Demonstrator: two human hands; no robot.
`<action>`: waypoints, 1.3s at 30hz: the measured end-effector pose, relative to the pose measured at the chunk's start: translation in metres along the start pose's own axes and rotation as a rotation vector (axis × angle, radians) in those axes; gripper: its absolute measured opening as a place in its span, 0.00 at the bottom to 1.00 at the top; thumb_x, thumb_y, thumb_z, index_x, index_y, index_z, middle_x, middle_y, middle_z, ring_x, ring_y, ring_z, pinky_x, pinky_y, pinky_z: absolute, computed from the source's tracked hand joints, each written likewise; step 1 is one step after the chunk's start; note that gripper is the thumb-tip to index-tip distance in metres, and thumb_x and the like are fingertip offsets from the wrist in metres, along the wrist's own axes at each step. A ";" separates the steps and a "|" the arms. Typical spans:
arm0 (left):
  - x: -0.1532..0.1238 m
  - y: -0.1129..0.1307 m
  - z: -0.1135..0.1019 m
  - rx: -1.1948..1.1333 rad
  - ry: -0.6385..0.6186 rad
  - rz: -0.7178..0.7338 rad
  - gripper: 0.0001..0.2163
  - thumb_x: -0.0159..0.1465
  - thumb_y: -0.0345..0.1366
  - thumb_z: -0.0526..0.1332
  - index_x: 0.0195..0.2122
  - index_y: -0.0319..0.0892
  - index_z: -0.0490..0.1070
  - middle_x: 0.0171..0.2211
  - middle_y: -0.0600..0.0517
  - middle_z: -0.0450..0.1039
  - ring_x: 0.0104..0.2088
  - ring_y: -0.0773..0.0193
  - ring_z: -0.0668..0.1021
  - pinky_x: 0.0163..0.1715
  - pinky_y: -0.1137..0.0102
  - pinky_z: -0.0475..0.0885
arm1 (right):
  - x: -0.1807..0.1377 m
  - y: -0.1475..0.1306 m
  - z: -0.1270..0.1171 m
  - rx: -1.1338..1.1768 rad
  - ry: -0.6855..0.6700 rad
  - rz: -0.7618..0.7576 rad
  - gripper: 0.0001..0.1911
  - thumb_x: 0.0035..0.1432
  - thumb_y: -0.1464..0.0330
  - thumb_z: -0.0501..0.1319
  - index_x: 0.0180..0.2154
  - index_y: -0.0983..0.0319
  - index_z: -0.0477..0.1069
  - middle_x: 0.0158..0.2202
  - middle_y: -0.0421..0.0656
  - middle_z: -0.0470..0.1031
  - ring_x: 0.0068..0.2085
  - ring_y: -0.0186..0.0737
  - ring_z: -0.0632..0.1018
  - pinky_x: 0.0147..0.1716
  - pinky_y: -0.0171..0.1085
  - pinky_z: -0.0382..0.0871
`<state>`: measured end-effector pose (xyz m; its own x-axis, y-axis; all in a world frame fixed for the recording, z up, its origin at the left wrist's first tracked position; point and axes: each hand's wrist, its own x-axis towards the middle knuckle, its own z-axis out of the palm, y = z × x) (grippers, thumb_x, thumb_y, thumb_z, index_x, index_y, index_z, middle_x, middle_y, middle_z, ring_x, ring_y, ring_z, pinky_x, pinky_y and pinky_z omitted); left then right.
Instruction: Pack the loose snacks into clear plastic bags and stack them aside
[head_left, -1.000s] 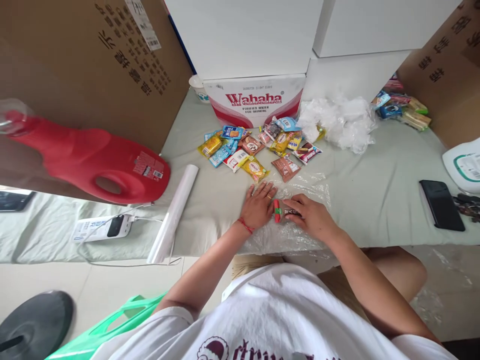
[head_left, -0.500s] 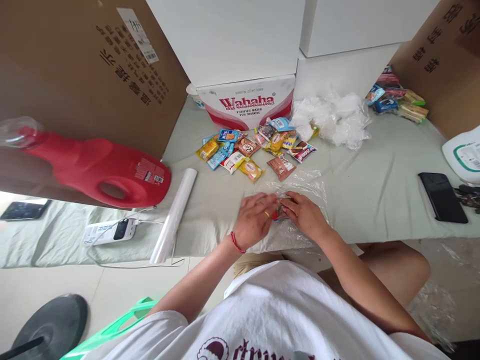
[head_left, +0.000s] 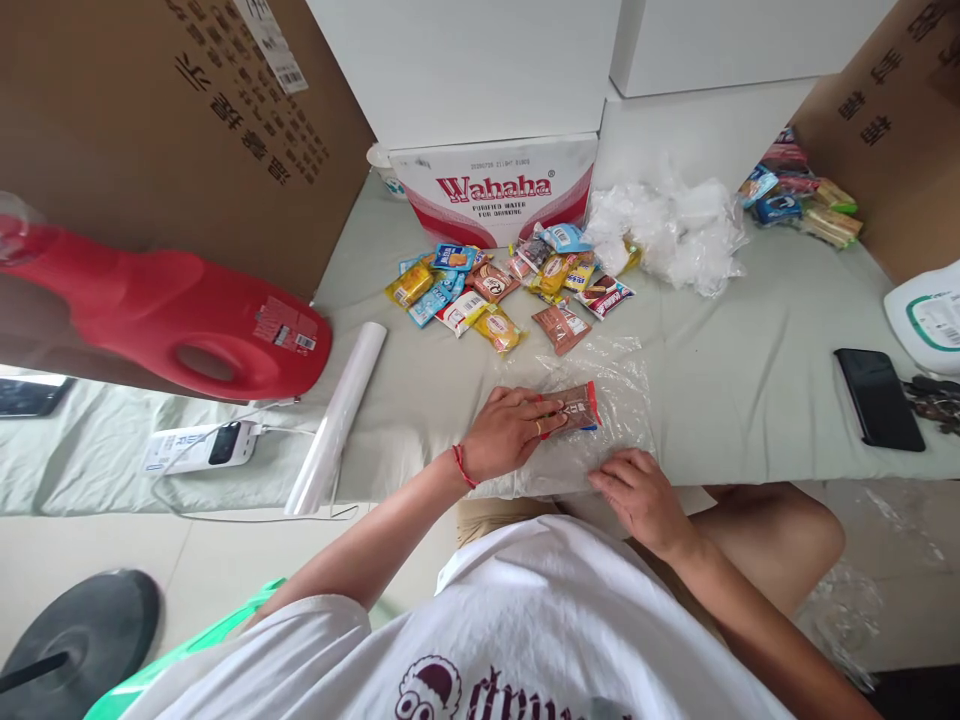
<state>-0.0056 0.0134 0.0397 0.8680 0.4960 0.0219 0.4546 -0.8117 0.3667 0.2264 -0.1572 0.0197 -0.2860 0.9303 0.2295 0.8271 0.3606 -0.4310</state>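
Note:
My left hand (head_left: 508,432) rests on a brown and red snack packet (head_left: 576,406), its fingers pressed on the packet's left end. The packet lies on a sheet of clear plastic film (head_left: 615,380) spread at the near edge of the grey-green table (head_left: 735,370). My right hand (head_left: 637,492) is at the film's near edge, fingers curled and touching the plastic. A pile of several small snack packets (head_left: 499,290) lies farther back in the middle of the table.
A roll of clear film (head_left: 337,415) lies left of the hands. A red jug (head_left: 180,315) lies at far left by a power strip (head_left: 199,447). A Wahaha box (head_left: 495,190), crumpled plastic (head_left: 667,235), a black phone (head_left: 877,395) and more snacks (head_left: 799,195) surround the work spot.
My right hand has let go of the packet and drawn back to the film's near edge. My left hand now holds the packet down alone, and more of the packet shows.

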 end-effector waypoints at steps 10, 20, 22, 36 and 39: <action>0.010 -0.007 -0.018 -0.059 -0.035 0.110 0.21 0.71 0.36 0.52 0.62 0.60 0.73 0.63 0.54 0.73 0.55 0.56 0.75 0.54 0.56 0.61 | 0.112 0.029 -0.025 0.146 -0.077 0.244 0.15 0.72 0.69 0.52 0.45 0.59 0.78 0.45 0.46 0.76 0.43 0.39 0.78 0.43 0.36 0.70; -0.035 -0.031 -0.016 -0.270 0.104 -0.034 0.29 0.62 0.52 0.64 0.63 0.47 0.69 0.52 0.45 0.79 0.61 0.50 0.74 0.71 0.47 0.45 | 0.127 0.031 0.000 -0.108 -0.171 0.414 0.16 0.73 0.65 0.50 0.43 0.59 0.76 0.44 0.45 0.74 0.36 0.39 0.75 0.31 0.36 0.58; -0.031 -0.028 -0.006 -0.319 0.240 -0.194 0.15 0.66 0.51 0.60 0.45 0.47 0.78 0.40 0.49 0.81 0.51 0.55 0.78 0.68 0.51 0.54 | 0.125 0.031 0.001 -0.095 -0.167 0.408 0.16 0.73 0.66 0.50 0.43 0.59 0.76 0.44 0.45 0.74 0.36 0.39 0.75 0.31 0.36 0.59; -0.061 -0.004 -0.020 0.278 1.146 -0.644 0.05 0.59 0.32 0.60 0.36 0.45 0.73 0.35 0.46 0.74 0.41 0.53 0.76 0.47 0.54 0.70 | 0.130 0.009 -0.001 -0.234 -0.270 0.447 0.16 0.73 0.67 0.50 0.41 0.60 0.76 0.41 0.47 0.75 0.32 0.38 0.75 0.28 0.37 0.56; -0.069 0.048 -0.015 0.191 0.973 -0.038 0.07 0.62 0.29 0.58 0.34 0.50 0.73 0.29 0.54 0.76 0.33 0.60 0.77 0.40 0.59 0.69 | 0.130 0.004 -0.001 -0.275 -0.293 0.433 0.16 0.74 0.66 0.50 0.40 0.60 0.76 0.41 0.48 0.75 0.32 0.38 0.76 0.27 0.37 0.56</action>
<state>-0.0469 -0.0549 0.0697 0.3486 0.4903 0.7988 0.5776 -0.7835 0.2289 0.1926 -0.0347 0.0488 0.0167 0.9826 -0.1847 0.9822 -0.0506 -0.1807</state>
